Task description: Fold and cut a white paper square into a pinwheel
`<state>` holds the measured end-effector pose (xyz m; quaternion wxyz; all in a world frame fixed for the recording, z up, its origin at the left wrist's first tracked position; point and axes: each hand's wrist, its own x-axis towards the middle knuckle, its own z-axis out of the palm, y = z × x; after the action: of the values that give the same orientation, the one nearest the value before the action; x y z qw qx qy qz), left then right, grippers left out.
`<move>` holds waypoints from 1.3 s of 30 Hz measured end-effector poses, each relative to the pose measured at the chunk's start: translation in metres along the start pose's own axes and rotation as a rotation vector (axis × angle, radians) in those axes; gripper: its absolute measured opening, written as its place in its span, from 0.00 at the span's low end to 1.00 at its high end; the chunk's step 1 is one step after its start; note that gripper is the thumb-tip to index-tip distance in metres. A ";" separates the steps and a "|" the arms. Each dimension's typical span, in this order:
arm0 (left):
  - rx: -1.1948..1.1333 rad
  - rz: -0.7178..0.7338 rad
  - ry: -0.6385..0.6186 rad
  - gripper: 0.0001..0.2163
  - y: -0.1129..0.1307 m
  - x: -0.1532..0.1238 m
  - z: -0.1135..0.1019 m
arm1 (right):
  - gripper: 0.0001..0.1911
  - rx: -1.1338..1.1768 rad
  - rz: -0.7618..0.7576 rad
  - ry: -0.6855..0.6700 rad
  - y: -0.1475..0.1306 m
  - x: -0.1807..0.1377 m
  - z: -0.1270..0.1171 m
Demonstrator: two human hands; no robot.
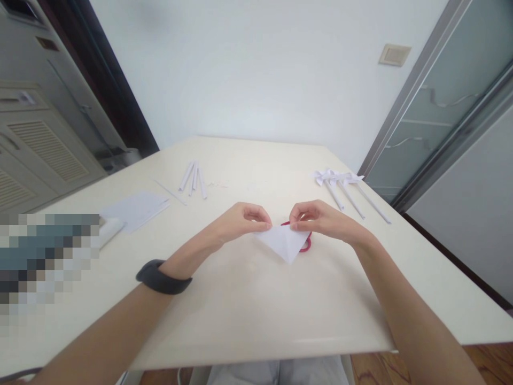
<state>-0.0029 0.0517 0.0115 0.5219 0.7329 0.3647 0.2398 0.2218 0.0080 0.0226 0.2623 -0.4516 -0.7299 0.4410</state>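
A folded sheet of white paper [284, 243], roughly triangular with its point toward me, is stretched between my two hands above the table. My left hand [249, 219] pinches its upper left edge between thumb and fingertips. With thumb and index finger, my right hand [315, 216] grips the upper right part. Behind the paper, partly covered by it and by my right hand, lie scissors with red handles [305, 245]; their blades are hidden.
Several rolled paper tubes [194, 177] lie at the back left of the white table [240, 305]. Nearer is a stack of paper sheets [138, 207] with a thin strip [170, 192] beyond it. Paper pinwheels on sticks [336, 179] lie at the right. A blurred-out object [44, 256] occupies the left edge.
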 end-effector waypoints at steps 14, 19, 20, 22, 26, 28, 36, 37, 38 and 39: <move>-0.075 -0.240 -0.003 0.06 0.001 -0.013 -0.042 | 0.06 0.119 -0.024 0.023 -0.002 -0.004 -0.012; -0.033 -0.047 0.044 0.09 0.003 -0.009 -0.037 | 0.07 0.193 -0.046 0.110 0.000 -0.003 -0.010; -0.031 0.002 -0.008 0.10 0.004 -0.008 -0.033 | 0.07 0.215 -0.046 0.111 0.001 -0.002 -0.008; -0.095 0.058 -0.098 0.15 0.005 -0.006 -0.024 | 0.08 0.268 -0.040 0.100 0.002 0.001 -0.004; -0.136 0.134 -0.115 0.19 0.005 -0.005 -0.013 | 0.08 0.380 -0.023 0.058 0.003 0.004 0.004; -0.165 0.150 -0.099 0.20 0.004 -0.005 -0.011 | 0.08 0.418 -0.019 0.040 0.003 0.005 0.006; -0.222 0.193 -0.092 0.15 -0.001 -0.003 0.000 | 0.12 0.413 0.027 -0.010 0.007 0.009 0.018; -0.230 0.189 -0.097 0.13 0.000 -0.003 0.002 | 0.13 0.408 0.027 -0.020 0.008 0.009 0.019; -0.236 0.186 -0.099 0.12 0.000 -0.003 0.005 | 0.13 0.403 0.024 -0.026 0.008 0.010 0.020; -0.242 0.184 -0.095 0.11 0.001 -0.003 0.007 | 0.13 0.396 0.023 -0.032 0.008 0.010 0.021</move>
<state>0.0006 0.0446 0.0103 0.5987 0.7055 0.2395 0.2939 0.2045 0.0099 0.0056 0.3292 -0.3926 -0.6279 0.5859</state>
